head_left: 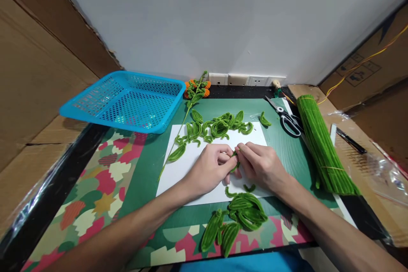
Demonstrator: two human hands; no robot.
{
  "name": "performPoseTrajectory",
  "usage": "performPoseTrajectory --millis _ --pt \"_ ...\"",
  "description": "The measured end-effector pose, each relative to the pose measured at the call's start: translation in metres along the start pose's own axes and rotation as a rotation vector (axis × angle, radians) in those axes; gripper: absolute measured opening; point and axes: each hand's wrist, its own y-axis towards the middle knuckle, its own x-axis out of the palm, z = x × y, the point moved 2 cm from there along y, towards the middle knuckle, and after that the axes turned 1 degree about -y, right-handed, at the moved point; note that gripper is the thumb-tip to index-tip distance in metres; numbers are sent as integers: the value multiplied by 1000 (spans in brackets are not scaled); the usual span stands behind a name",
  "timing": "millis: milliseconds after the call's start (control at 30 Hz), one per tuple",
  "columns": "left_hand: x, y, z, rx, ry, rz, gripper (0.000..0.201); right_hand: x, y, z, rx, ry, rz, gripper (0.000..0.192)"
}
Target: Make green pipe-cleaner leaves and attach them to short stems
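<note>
Over the paper (pixel 178 174), right of its middle, my left hand (pixel 210 168) and right hand (pixel 263 163) meet, both pinching one green piece (pixel 236 166); it sits between my fingertips, neither hand nearer, what shows running roughly from the paper's near edge toward its far edge, fingers hiding much

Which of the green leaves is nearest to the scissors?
The curved leaf off the white paper, near its far right corner; all others are farther from the scissors.
</note>
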Motion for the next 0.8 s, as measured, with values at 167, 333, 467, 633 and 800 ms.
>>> performPoseTrajectory --millis 167,333,467,633,800 --pt "0 2 -2 -16 -68 8 24 -1 2 2 78 111 -4 24" --pt "-2 2 -2 4 -121 7 29 -5 4 2 115 311 56 25" --pt "-1 1 -1 22 -131 -11 32 -3 2 2 70 331 86 31" --pt "0 0 -2 -2 -131 -12 35 1 0 3 34 239 51 28" --pt "0 1 -1 4 -116 11 36 2 0 2 117 345 18 29"
